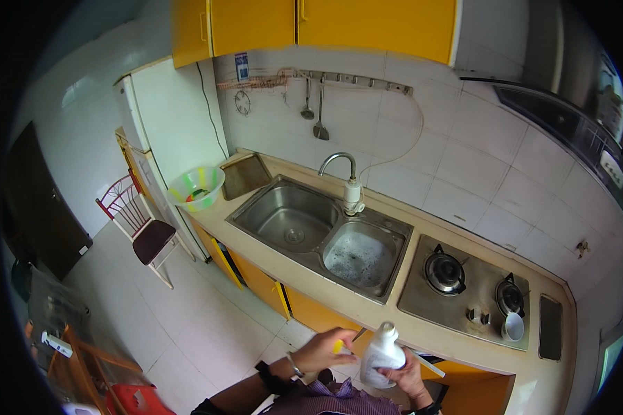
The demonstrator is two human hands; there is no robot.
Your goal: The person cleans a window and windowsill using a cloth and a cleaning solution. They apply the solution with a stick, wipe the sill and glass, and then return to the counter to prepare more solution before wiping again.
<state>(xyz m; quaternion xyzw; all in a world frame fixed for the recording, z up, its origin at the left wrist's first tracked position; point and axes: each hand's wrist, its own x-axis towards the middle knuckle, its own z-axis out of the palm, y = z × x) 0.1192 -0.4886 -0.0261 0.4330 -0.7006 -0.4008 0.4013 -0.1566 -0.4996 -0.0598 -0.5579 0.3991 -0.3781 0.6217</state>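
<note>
My right hand (408,374) grips a white plastic bottle (382,358) around its lower body. The bottle stands nearly upright, its neck bare of a cap, in front of the counter's edge. Just to the left of it, my left hand (326,350) pinches a small yellow cap (338,346) between its fingers. Beyond both hands, the right bowl (361,254) of the steel double sink holds foamy water with dark specks. The larger left bowl (290,215) has a drain showing and no foam.
A gas hob (464,306) with a white cup (513,327) on it lies right of the sink. A faucet (352,192) rises behind. A plastic basin (198,189) stands at the counter's left. Cabinet doors (285,301) below hang ajar. A chair (154,241) stands by the fridge (179,114).
</note>
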